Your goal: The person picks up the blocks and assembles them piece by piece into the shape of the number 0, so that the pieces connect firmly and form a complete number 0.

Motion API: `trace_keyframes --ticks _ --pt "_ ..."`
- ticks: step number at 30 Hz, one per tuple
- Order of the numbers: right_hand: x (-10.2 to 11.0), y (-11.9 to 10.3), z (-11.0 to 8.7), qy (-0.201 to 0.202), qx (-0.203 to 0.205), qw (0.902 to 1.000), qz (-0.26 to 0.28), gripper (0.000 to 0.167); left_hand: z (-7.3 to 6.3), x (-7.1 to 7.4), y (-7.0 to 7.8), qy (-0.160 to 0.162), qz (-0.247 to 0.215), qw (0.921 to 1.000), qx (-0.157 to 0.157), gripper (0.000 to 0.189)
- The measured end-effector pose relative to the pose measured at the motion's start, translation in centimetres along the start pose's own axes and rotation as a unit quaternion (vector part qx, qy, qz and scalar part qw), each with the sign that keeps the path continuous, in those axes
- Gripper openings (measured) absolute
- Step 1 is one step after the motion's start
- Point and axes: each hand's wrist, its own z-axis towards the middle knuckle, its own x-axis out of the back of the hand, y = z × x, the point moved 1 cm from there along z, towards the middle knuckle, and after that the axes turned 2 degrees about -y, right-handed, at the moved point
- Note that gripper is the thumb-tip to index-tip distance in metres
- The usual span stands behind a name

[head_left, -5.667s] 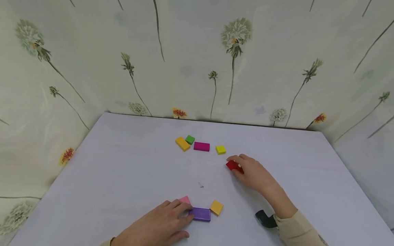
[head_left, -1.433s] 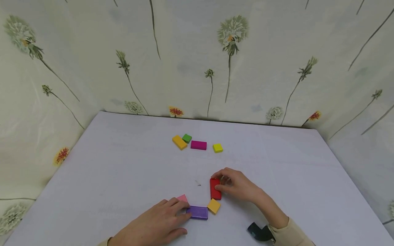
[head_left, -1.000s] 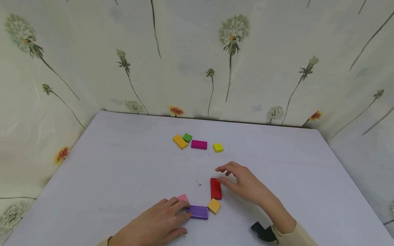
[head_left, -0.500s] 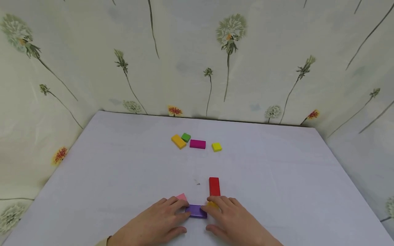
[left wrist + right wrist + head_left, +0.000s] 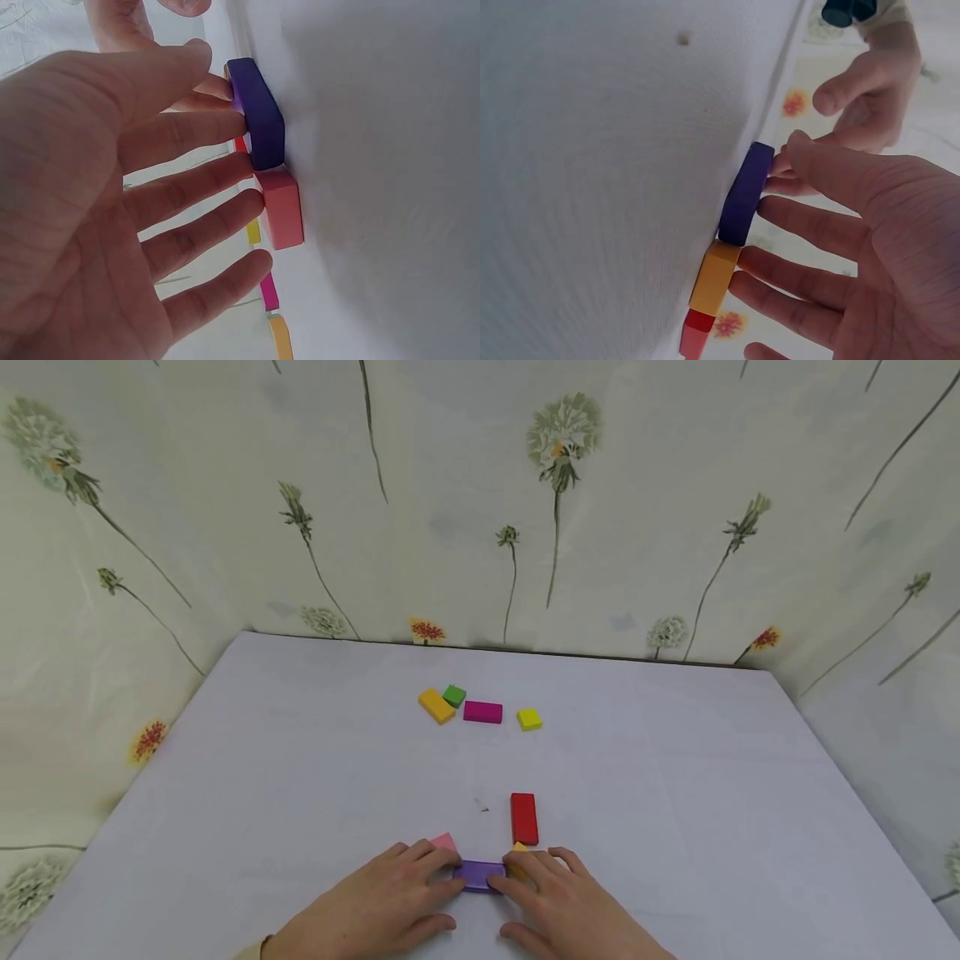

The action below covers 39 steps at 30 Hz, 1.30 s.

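A purple block (image 5: 478, 876) lies flat on the white table between both hands. My left hand (image 5: 378, 906) has its fingers extended, with fingertips resting on the purple block's left end and on a pink block (image 5: 283, 210) beside it. From the other side, my right hand (image 5: 573, 910) reaches in with fingers extended. Its index fingertip touches the purple block's right end, and other fingertips rest on a yellow-orange block (image 5: 712, 279), mostly covered in the head view. A red block (image 5: 524, 818) stretches away from the yellow-orange block's far side, untouched by either hand.
Farther back lie an orange block (image 5: 437, 706), a green block (image 5: 454, 696), a magenta block (image 5: 483, 712) and a yellow block (image 5: 529, 719). Behind the table's far edge hangs a flower-patterned cloth (image 5: 450, 568).
My right hand has brought the red block leftward and nearer, set it by the yellow-orange block, let go and moved down onto the purple and yellow-orange blocks. My left hand stays put.
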Motion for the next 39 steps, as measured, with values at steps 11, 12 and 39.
trace_keyframes --ticks 11,12,39 --pt "0.1 0.1 0.0 -0.008 -0.011 0.9999 0.007 0.054 -0.1 1.7 -3.2 0.065 -0.083 0.9925 0.061 0.041" --pt "0.1 0.1 0.0 -0.007 -0.01 0.9999 0.004 0.053 0.0 1.7 -3.6 0.079 -0.085 0.9905 0.073 0.042" --pt "0.0 0.4 0.1 -0.018 -0.008 0.9996 0.023 0.053 4.2 -0.2 -10.4 0.216 -0.256 0.9104 0.243 0.05"
